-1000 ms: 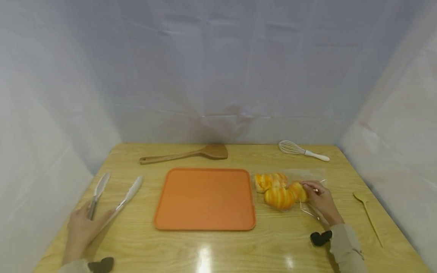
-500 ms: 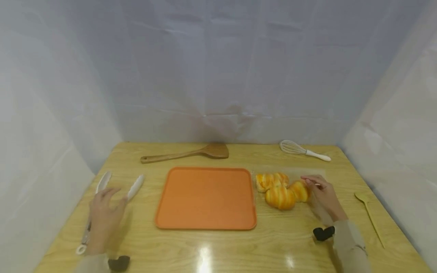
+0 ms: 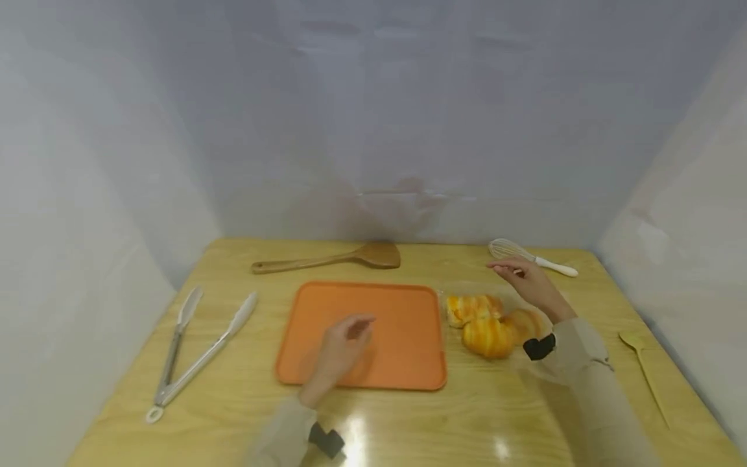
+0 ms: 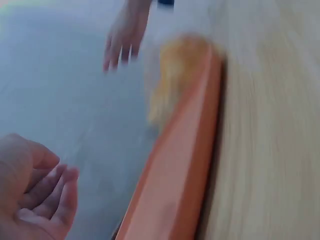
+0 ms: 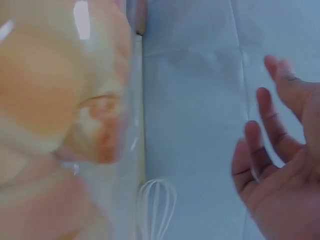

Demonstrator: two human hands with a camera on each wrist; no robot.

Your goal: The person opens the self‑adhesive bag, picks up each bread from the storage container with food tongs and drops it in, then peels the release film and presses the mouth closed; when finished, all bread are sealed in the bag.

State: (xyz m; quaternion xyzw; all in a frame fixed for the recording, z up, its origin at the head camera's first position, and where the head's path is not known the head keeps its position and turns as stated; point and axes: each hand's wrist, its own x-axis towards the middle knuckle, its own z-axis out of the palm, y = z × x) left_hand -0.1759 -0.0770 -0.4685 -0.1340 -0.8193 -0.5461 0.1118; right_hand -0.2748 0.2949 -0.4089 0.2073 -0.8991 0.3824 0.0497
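My left hand (image 3: 344, 347) is raised over the orange tray (image 3: 403, 337), its fingers loosely bent and holding nothing. In the left wrist view that hand (image 4: 37, 192) is beside the tray (image 4: 175, 190). My right hand (image 3: 528, 285) hovers above and behind three striped bread rolls (image 3: 487, 337) in a clear plastic bag, also holding nothing. Seen from the right wrist, the fingers of this hand (image 5: 280, 145) are spread and relaxed, apart from the rolls (image 5: 45, 90). The metal tongs (image 3: 195, 371) lie spread on the table at left, away from both hands.
A wooden spatula (image 3: 373, 254) lies along the back edge of the table. Behind the right hand is a white whisk (image 3: 551, 264). A yellow-green spoon (image 3: 648, 376) lies near the right edge. White sheeting encloses the back and sides.
My left hand has let go of the tongs and moved right, over the tray. My right hand has left the bagged rolls and risen up and back.
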